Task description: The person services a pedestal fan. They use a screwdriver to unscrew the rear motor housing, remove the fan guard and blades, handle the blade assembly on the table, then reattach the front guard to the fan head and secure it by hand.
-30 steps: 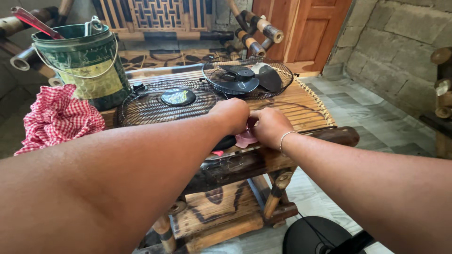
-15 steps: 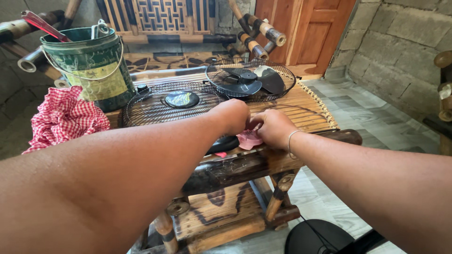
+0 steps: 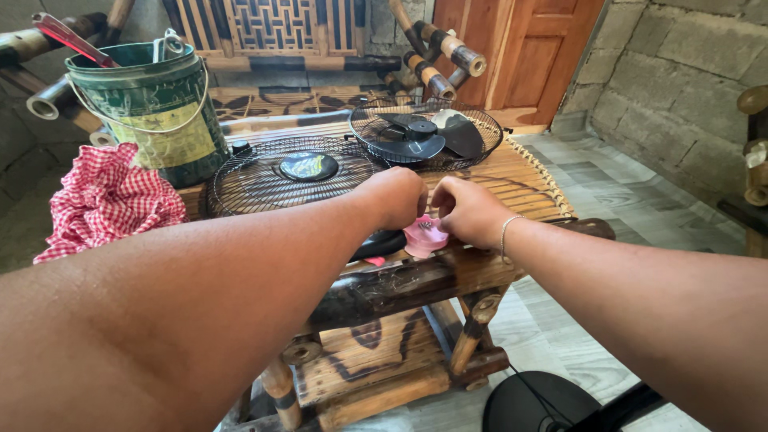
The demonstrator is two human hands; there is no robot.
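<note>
Both my hands meet over a small pink plastic part (image 3: 422, 235) near the front edge of a bamboo table (image 3: 528, 180). My left hand (image 3: 396, 196) is curled over its left side, above a black piece (image 3: 382, 242) that is mostly hidden. My right hand (image 3: 468, 212), with a thin bracelet on the wrist, pinches the pink part from the right. Behind my hands lie a round black wire fan guard (image 3: 288, 172) and a second guard holding dark fan blades (image 3: 424, 132).
A green metal bucket (image 3: 152, 112) with tools stands at the table's back left, a red checked cloth (image 3: 104, 200) beside it. A black round fan base (image 3: 544, 404) sits on the tiled floor below. Bamboo furniture and a wooden door (image 3: 528, 48) stand behind.
My hands stay together at the table's front edge. The pink part now shows more plainly between my fingers. The view has shifted slightly.
</note>
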